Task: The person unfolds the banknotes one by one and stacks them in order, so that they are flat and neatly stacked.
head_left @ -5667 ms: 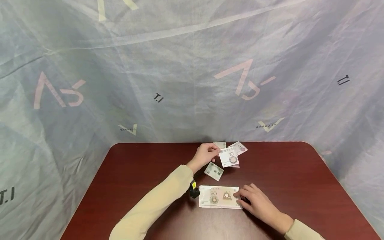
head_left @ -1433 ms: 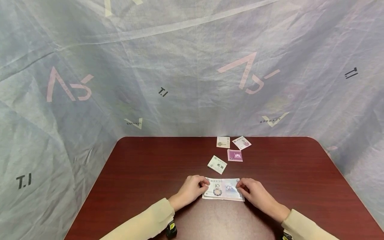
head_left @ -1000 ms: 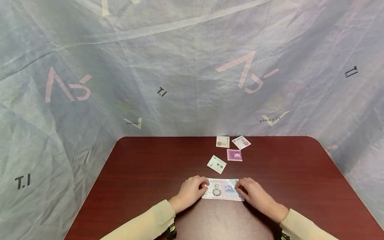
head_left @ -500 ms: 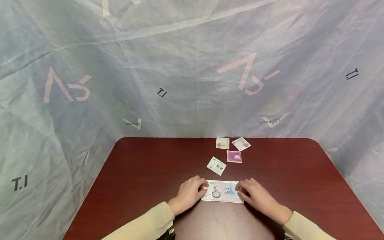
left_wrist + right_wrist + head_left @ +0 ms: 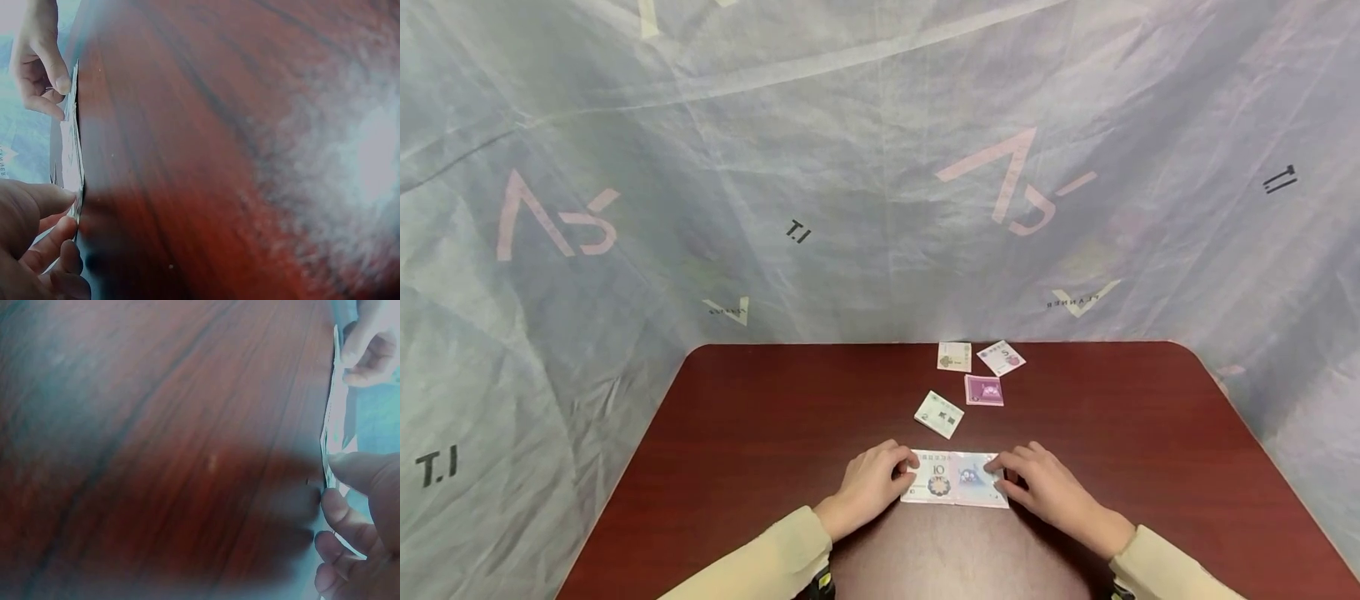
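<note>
A thin stack of banknotes (image 5: 953, 480) lies near the middle of the table, a bluish 10 note on top. My left hand (image 5: 867, 485) pinches its left end between thumb and fingers. At the right end, the thumb and fingers of my right hand (image 5: 1051, 493) grip it likewise. Seen from the left wrist, the stack (image 5: 73, 153) appears edge-on, its layers slightly fanned. The right wrist view shows my right thumb on the near part of the stack (image 5: 338, 419), fingertips at its edge.
Beyond the stack lie smaller piles: green 2 notes (image 5: 939, 414), purple notes (image 5: 983, 390), a pale 1 note (image 5: 954, 357) and a 5 note (image 5: 1001, 358). The reddish-brown table (image 5: 760, 433) meets a grey printed cloth (image 5: 850, 167) at its back edge.
My left hand has brought the 10 note from the far piles onto the stack, covering the 20 note, and now holds the left end. The stack's edges have drawn more even.
</note>
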A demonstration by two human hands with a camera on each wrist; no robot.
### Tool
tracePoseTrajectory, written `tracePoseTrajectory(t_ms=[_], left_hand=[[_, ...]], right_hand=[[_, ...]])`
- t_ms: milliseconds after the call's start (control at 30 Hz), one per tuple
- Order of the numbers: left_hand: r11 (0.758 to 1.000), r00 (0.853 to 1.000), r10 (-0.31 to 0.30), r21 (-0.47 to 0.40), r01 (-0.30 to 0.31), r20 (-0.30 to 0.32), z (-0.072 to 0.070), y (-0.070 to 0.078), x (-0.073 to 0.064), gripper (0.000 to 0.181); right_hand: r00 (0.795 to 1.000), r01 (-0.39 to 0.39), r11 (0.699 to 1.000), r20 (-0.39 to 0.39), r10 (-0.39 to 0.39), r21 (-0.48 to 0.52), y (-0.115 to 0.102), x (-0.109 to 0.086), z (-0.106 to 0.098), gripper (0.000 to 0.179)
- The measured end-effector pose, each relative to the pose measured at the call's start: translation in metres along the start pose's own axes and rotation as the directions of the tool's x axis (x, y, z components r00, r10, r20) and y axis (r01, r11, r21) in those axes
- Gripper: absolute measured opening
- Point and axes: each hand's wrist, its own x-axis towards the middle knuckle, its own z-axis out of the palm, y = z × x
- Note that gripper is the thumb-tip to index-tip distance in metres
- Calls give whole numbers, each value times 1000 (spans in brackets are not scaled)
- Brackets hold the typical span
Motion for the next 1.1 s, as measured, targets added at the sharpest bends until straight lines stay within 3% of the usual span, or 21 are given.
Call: tracePoseTrajectory(t_ms=[500,1100], left_hand=[[998,999,44,37,-44,-12,-4,-2,1,4],[999,999,36,39,-37,27,-7,1,2,11]], right_hand=[[1000,13,998,-20,-14,-64,3,-6,3,30],[1000,20,998,16,-19,-62,2,-6,-1,29]])
